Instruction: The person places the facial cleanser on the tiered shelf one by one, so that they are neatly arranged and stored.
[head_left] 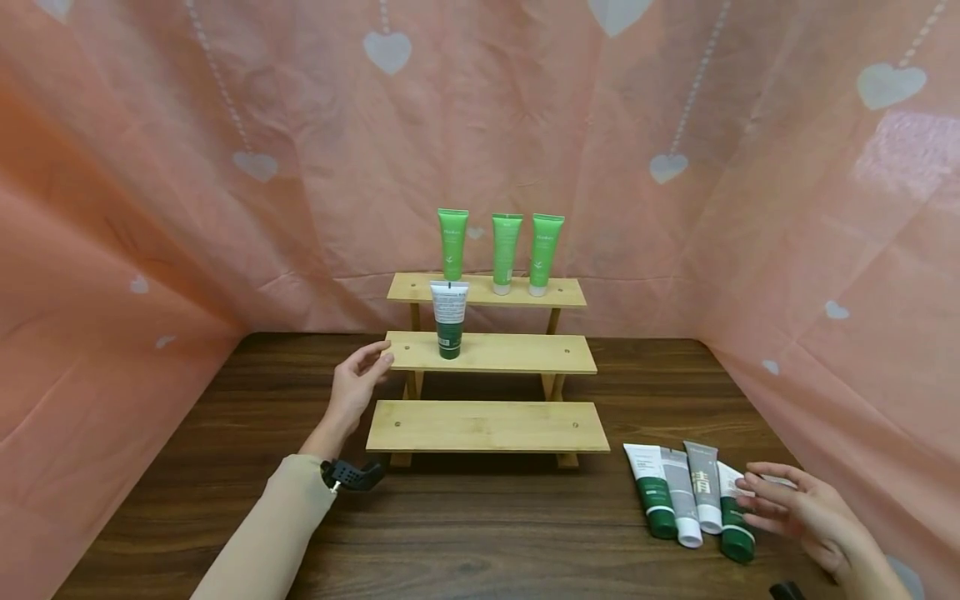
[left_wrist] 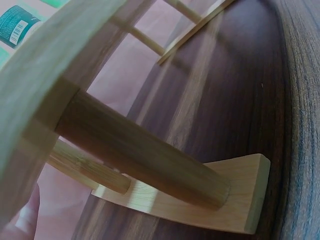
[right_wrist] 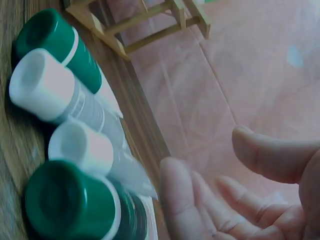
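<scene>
My left hand (head_left: 352,387) is at the left end of the middle shelf (head_left: 510,354) of a three-step wooden rack; whether the fingertips touch it I cannot tell. A white and dark green tube (head_left: 449,321) stands cap down on that shelf, near the hand. At the lower right, my right hand (head_left: 813,512) hovers beside the tubes lying on the table, thumb and fingers apart in the right wrist view. Nearest it is a white and green tube (right_wrist: 62,200); two grey tubes (head_left: 705,487) (head_left: 680,496) and another white and green tube (head_left: 649,487) lie alongside.
Three light green tubes (head_left: 453,243) (head_left: 506,250) (head_left: 544,252) stand on the rack's top shelf (head_left: 480,288). The bottom shelf (head_left: 487,427) sits low over the dark wooden table (head_left: 480,517). Pink curtain (head_left: 585,125) with white hearts surrounds the back and sides.
</scene>
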